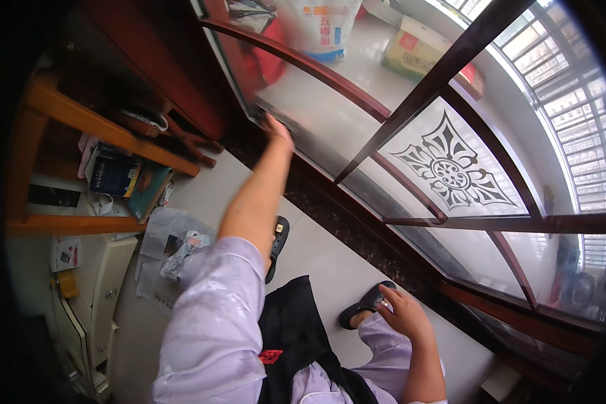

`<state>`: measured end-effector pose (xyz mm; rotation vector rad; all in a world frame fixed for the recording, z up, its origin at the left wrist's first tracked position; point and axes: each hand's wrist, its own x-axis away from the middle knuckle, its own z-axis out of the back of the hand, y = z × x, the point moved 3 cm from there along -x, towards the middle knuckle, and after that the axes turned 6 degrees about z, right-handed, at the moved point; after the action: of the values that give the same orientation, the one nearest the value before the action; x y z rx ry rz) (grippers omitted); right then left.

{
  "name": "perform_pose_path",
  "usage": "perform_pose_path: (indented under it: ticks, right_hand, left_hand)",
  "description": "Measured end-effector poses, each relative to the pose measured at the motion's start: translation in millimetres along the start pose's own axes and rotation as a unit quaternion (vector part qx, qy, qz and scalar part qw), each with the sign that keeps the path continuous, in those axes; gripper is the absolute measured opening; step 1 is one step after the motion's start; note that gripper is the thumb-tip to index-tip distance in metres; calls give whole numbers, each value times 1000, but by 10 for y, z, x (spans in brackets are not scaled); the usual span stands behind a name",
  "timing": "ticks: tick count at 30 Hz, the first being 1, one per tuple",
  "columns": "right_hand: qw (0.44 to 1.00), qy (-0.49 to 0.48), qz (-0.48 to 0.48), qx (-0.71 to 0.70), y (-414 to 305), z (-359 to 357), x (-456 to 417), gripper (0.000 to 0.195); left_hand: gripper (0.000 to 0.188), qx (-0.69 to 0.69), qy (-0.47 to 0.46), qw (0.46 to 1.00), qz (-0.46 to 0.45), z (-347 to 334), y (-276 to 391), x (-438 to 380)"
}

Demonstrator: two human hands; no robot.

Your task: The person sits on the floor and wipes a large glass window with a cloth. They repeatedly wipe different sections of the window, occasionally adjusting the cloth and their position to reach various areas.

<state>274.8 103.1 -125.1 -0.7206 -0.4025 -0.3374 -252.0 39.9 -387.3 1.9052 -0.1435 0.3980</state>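
Observation:
My left arm stretches out to the lower corner of a glass pane (328,116) in a dark red-brown framed door. There my left hand (279,132) is on a blurred dark grey cloth (270,112) against the glass; its fingers are partly hidden. My right hand (404,313) hangs low in front of my right knee, holding nothing, with its fingers apart and slightly bent. Under it is a black clog (366,305) on my foot. A black apron (295,323) with a small red patch hangs over my lilac clothes.
An orange-brown wooden frame (116,136) with books (112,171) stands at left, above a cream drawer cabinet (112,283). Newspaper (154,252) lies on the floor. Behind the glass are a white printed sack (325,30) and a cardboard box (416,48). A dark stone threshold (333,227) runs along the door.

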Motion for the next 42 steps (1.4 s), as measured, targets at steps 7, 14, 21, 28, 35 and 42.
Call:
perform_pose_path:
  ticks: [7,14,21,28,35,42]
  right_hand:
    - [999,-11,15,50,-106,46,142,47]
    - [996,37,68,51,-297,49,147,43]
    - [989,-146,-14,26,171,-592,257,43]
    - [998,20,-46,41,406,-337,439,47]
    - [997,25,-65,35,101,-476,524,47]
    - [989,138,23,-54,-378,-368,487,45]
  left_hand:
    - [46,63,31,997,-44,237,177,-730]
    - [62,161,-66,938,298,-417,-1636,2375]
    - [47,200,-150,709,659,-1434,-1267,5059]
    - [41,119,-87,840,522,-1458,93,3020]
    - [25,312,-274,898,147,-1159,3038,1815]
    - [26,142,-322,852,387,-676,2162,2599]
